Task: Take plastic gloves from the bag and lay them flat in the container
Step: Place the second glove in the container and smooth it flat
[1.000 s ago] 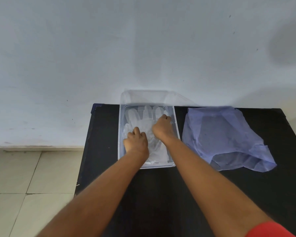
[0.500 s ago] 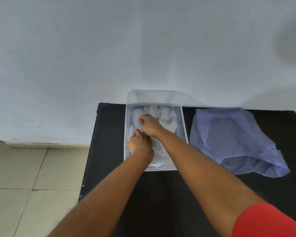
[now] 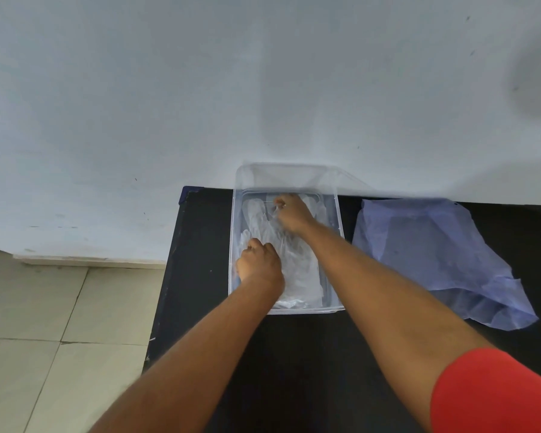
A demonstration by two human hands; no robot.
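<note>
Both hands are inside the clear container (image 3: 340, 232) on the black table (image 3: 197, 276); the left hand (image 3: 258, 267) presses down on the gloves (image 3: 297, 267) lying flat; the right hand (image 3: 292, 212) pinches a glove finger at the far end; the blue bag (image 3: 434, 257) lies just right of it

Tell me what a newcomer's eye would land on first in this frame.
Most likely the two bare forearms reaching into the clear container at the far edge of the black table. There the left hand and right hand press on translucent plastic gloves lying inside. Next, the crumpled bluish bag lying to the container's right, and the red sleeve at the bottom right corner.
</note>
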